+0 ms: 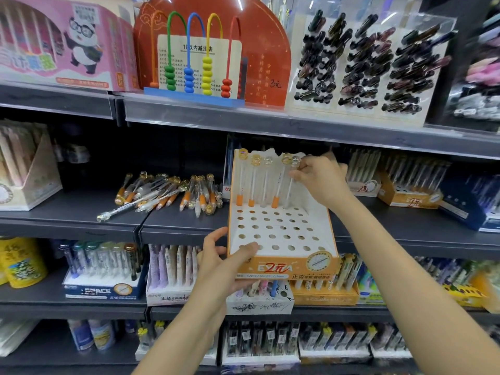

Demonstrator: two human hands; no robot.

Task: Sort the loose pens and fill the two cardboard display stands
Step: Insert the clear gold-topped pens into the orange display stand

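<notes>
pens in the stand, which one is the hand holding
The rightmost pen in the back row: the right hand pinches it near its top, while the four to its left stand untouched.

View: single head camera, wide-angle, edges bowed.
Facing: forward and slightly down at the shelves (189, 226).
Range: close, within arm's reach.
Centre: stand (284, 263), both forearms rising from the bottom edge.

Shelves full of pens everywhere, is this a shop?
Most likely a stationery shop: dark shelves hold boxed pens, the orange display stand shows a printed price, and a bead abacus sits above.
</notes>
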